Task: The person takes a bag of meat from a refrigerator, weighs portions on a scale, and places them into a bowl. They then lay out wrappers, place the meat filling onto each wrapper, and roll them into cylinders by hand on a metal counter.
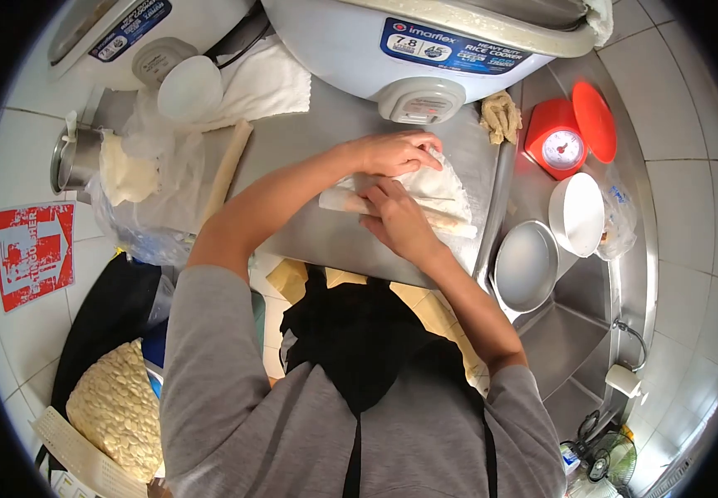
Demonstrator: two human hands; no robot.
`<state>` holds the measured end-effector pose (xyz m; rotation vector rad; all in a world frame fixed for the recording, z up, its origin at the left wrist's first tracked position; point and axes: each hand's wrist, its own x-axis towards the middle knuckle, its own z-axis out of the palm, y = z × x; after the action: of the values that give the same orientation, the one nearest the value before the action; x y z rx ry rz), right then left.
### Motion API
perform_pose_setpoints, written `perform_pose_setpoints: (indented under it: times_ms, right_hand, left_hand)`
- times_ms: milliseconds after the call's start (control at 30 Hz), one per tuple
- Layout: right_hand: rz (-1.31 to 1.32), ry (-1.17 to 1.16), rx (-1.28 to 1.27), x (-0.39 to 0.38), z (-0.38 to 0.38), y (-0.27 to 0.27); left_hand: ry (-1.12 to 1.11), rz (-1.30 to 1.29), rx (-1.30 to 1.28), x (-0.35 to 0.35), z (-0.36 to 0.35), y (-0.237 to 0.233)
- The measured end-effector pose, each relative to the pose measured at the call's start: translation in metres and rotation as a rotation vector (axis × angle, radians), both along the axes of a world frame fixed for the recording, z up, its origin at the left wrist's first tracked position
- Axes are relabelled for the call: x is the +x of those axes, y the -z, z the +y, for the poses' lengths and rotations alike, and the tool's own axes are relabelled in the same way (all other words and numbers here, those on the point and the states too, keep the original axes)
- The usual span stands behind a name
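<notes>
A white, floury sheet that looks like dough (pixel 450 181) lies on the steel counter. Along its near edge runs a long pale roll (pixel 342 201), its middle covered by my right hand. My left hand (pixel 400 153) reaches across from the left, its fingers bent and closed on the sheet's far edge. Nearer to me, my right hand (pixel 399 217) has its fingers curled over the roll, fingertips at the sheet's edge. The two hands are close together, and part of the sheet is hidden under them.
A large rice cooker (pixel 334 50) stands behind the work area. Leftward are a wooden rod (pixel 227 170), plastic bags, a white cloth (pixel 272 83) and a metal pot (pixel 80 162). On the right are a red scale (pixel 554 133), a white bowl (pixel 576 214), a round pan (pixel 526 266) and a sink (pixel 570 349).
</notes>
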<state>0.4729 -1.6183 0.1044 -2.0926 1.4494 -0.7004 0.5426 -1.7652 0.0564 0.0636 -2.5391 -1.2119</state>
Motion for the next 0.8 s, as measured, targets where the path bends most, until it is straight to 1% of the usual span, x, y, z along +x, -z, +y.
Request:
perform_pose_setpoints:
  times_ms: [100, 167, 300, 467, 500, 567, 600, 667, 700, 767, 800]
  right_hand:
    - [0.049, -0.021, 0.013, 0.001, 0.001, 0.006]
    - [0.069, -0.024, 0.043, 0.002, 0.0, 0.002]
    - [0.067, -0.004, 0.056, 0.004, 0.002, 0.002]
    - [0.072, -0.003, 0.139, 0.003, -0.001, 0.002]
    - [0.071, 0.004, 0.139, 0.002, 0.002, 0.003]
    - [0.001, 0.009, 0.085, -0.001, 0.005, 0.004]
    - [0.002, 0.011, 0.08, -0.002, 0.006, 0.004]
    - [-0.038, 0.023, 0.02, -0.001, 0.012, 0.005]
    - [-0.039, 0.034, 0.01, -0.001, 0.012, 0.008]
    - [-0.016, 0.052, -0.049, 0.001, 0.013, 0.012]
    - [-0.021, 0.061, -0.057, 0.001, 0.014, 0.011]
  left_hand:
    - [0.027, 0.005, 0.017, 0.002, 0.0, 0.002]
    - [0.009, -0.013, -0.038, 0.002, 0.001, 0.0]
    - [0.016, -0.032, -0.029, 0.002, 0.001, -0.001]
    - [0.014, -0.016, -0.095, 0.001, 0.001, 0.003]
    - [0.022, -0.016, -0.096, 0.001, 0.003, 0.005]
    - [-0.055, 0.012, -0.131, 0.005, 0.006, 0.001]
    - [-0.052, 0.014, -0.136, 0.006, 0.007, -0.001]
    - [-0.204, 0.106, -0.576, 0.01, 0.013, -0.004]
    - [-0.192, 0.109, -0.585, 0.012, 0.016, -0.007]
    - [-0.291, 0.251, -0.751, 0.021, 0.033, -0.022]
    - [-0.28, 0.251, -0.758, 0.03, 0.041, -0.032]
